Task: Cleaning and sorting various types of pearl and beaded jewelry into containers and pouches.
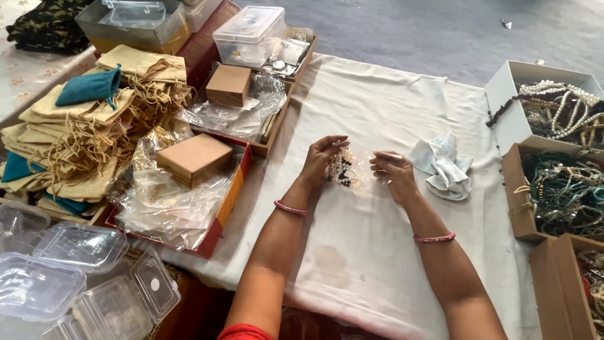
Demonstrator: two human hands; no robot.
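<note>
My left hand (322, 160) is raised over a white cloth (371, 239) and pinches a beaded bracelet (343, 169) of pale and dark beads that hangs from its fingers. My right hand (394, 175) is just to the right, fingers curled, holding something clear and thin at the bracelet's other side; what it is I cannot make out. Both wrists wear a pink bangle. A crumpled pale blue-white rag (445, 165) lies just right of my right hand.
Open boxes of beaded jewellery (560, 189) line the right edge. On the left are small brown cardboard boxes (195, 158), crinkled plastic bags, a heap of tan drawstring pouches (94, 132), and clear plastic cases (75, 277) at the front left.
</note>
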